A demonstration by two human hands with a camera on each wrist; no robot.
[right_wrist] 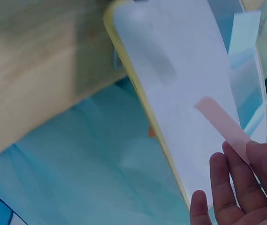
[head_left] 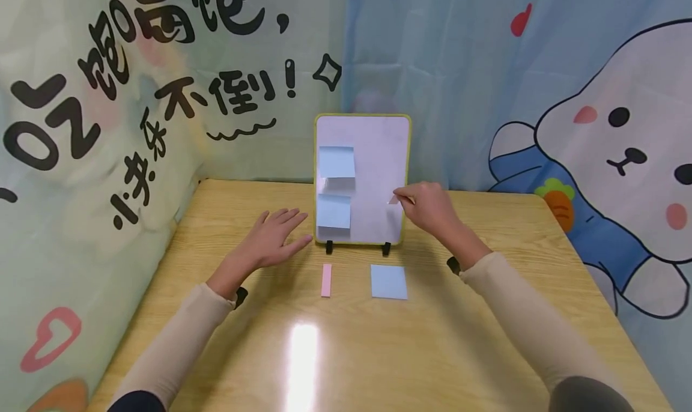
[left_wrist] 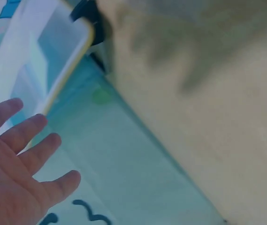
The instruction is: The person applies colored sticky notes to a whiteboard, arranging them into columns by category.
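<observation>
A white board with a yellow frame stands on black feet on the table. Two blue sticky notes are stuck one above the other on its left half, their lower edges lifting off. My right hand pinches a pink paper strip between thumb and fingers, close in front of the board's right side. To the left of the board my left hand hovers with fingers spread, holding nothing; in the left wrist view its fingers are straight and apart.
On the wooden table, in front of the board, lie another pink strip and a blue square note. Printed curtains hang behind and on the left, right up to the table's edges.
</observation>
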